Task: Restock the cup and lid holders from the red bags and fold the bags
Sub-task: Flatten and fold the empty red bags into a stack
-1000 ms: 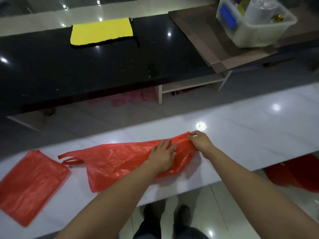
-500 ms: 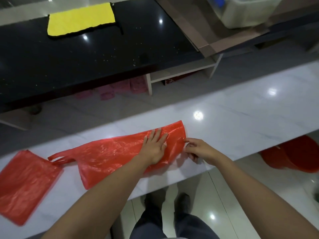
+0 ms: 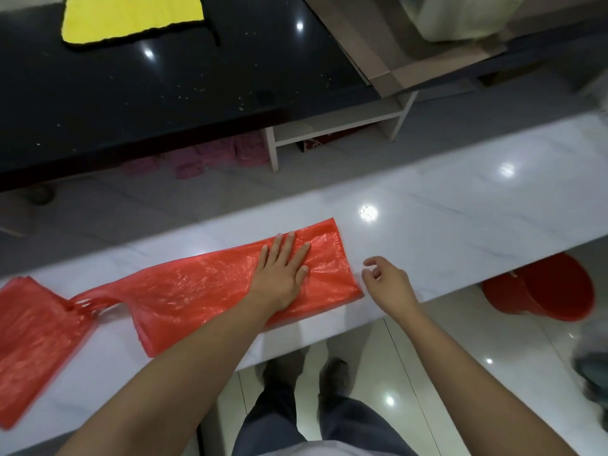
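Observation:
A red plastic bag [image 3: 197, 291] lies flat and stretched out on the white marble counter [image 3: 444, 218], its handles pointing left. My left hand [image 3: 283, 271] rests palm down on the bag's right half, fingers spread. Just beyond the bag's right end, my right hand [image 3: 385, 281] hovers off the bag, its fingers loosely curled and holding nothing. A second red bag [image 3: 29, 350], folded flat, lies at the counter's left end. No cup or lid holder is in view.
A black counter [image 3: 164, 93] with a yellow cloth [image 3: 131, 18] runs across the back. A brown board [image 3: 394, 51] carries a whitish tub [image 3: 460, 18] at top right. A red bucket [image 3: 543, 287] stands on the floor to the right. My shoes [image 3: 302, 373] show below.
My right hand has let go of the bag's right end and pulled back to the right. The bag now lies flatter under my left hand. The camera has tilted down.

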Demonstrator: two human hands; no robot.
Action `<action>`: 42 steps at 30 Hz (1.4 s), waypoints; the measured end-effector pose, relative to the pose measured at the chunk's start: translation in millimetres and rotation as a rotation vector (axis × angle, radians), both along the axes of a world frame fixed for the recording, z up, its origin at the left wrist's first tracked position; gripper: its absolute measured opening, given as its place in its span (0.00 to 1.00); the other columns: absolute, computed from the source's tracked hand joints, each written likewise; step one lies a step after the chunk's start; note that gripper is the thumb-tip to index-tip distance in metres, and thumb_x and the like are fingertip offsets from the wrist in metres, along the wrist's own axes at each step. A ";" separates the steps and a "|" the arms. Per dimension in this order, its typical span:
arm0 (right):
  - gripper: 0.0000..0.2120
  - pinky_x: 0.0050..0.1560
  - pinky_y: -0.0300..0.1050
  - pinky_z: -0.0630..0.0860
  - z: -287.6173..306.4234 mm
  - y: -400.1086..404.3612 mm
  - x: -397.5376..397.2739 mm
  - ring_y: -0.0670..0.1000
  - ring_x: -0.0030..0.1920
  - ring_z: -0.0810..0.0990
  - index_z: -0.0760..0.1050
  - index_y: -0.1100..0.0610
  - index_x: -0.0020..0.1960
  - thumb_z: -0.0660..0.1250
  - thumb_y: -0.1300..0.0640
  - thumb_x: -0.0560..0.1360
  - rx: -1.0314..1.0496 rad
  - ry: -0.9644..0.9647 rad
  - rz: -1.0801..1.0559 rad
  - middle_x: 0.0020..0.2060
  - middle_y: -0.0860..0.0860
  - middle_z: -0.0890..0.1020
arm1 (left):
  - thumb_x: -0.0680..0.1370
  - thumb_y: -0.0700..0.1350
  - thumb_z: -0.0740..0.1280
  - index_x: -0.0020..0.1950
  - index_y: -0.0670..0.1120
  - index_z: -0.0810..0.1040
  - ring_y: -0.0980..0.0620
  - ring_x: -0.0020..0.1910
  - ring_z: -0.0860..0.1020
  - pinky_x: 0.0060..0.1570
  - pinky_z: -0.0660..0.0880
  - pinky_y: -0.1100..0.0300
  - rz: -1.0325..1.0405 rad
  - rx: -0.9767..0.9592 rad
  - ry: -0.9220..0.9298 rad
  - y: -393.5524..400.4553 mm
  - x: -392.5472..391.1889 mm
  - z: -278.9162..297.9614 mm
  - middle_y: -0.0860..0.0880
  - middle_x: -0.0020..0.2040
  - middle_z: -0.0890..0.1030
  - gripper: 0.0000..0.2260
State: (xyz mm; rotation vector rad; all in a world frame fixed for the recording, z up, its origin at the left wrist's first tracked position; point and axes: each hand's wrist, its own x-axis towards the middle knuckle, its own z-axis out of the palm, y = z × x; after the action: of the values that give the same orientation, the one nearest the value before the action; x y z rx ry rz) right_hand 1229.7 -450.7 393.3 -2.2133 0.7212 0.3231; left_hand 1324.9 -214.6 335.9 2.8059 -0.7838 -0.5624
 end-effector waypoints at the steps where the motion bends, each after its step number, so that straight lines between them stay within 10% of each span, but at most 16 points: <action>1: 0.11 0.41 0.39 0.72 5.5 6.2 3.3 0.44 0.42 0.78 0.77 0.52 0.61 0.62 0.53 0.81 -0.041 -0.098 -0.032 0.44 0.45 0.81 | 0.84 0.62 0.38 0.82 0.59 0.41 0.52 0.78 0.29 0.77 0.33 0.46 0.006 -0.027 -0.040 0.8 -1.6 3.8 0.53 0.82 0.35 0.27; 7: 0.14 0.65 0.50 0.74 12.1 89.3 34.4 0.51 0.60 0.77 0.77 0.55 0.64 0.59 0.55 0.82 -0.187 -0.501 0.314 0.61 0.51 0.80 | 0.85 0.57 0.42 0.83 0.52 0.52 0.49 0.82 0.39 0.78 0.34 0.45 0.187 -0.025 -0.205 26.0 -28.3 26.0 0.48 0.84 0.47 0.26; 10: 0.21 0.80 0.52 0.52 -9.9 129.0 48.1 0.51 0.80 0.57 0.66 0.49 0.77 0.53 0.50 0.85 -0.249 -0.343 0.506 0.79 0.50 0.64 | 0.84 0.58 0.38 0.83 0.54 0.48 0.50 0.81 0.35 0.77 0.31 0.44 0.288 0.041 -0.168 53.3 -38.3 24.6 0.49 0.83 0.43 0.27; 15: 0.28 0.80 0.58 0.36 -61.0 132.3 53.9 0.52 0.81 0.34 0.44 0.43 0.83 0.42 0.39 0.84 -0.502 -0.148 0.733 0.82 0.50 0.41 | 0.82 0.64 0.36 0.82 0.60 0.39 0.48 0.79 0.30 0.76 0.33 0.39 0.343 0.100 -0.089 94.1 -36.6 0.3 0.52 0.83 0.36 0.27; 33: 0.32 0.80 0.60 0.43 -74.9 61.4 60.0 0.50 0.82 0.38 0.47 0.43 0.83 0.43 0.32 0.82 -0.651 -0.095 0.571 0.83 0.51 0.47 | 0.82 0.68 0.46 0.82 0.62 0.46 0.46 0.81 0.37 0.79 0.42 0.41 0.571 0.062 -0.178 238.7 -8.7 -19.3 0.49 0.84 0.44 0.29; 42: 0.29 0.79 0.59 0.34 -35.7 140.2 73.9 0.49 0.81 0.34 0.45 0.43 0.82 0.40 0.36 0.84 -0.588 -0.195 0.610 0.82 0.49 0.42 | 0.85 0.59 0.43 0.83 0.54 0.49 0.48 0.81 0.37 0.79 0.40 0.43 0.483 -0.041 -0.214 170.4 -12.5 14.7 0.47 0.84 0.44 0.27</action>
State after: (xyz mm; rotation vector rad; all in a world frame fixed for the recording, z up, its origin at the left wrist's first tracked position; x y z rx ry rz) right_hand 1303.6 -310.5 357.6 -2.9517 0.0000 0.1968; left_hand 1312.4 -44.2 350.6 2.8926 -0.1237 -0.1651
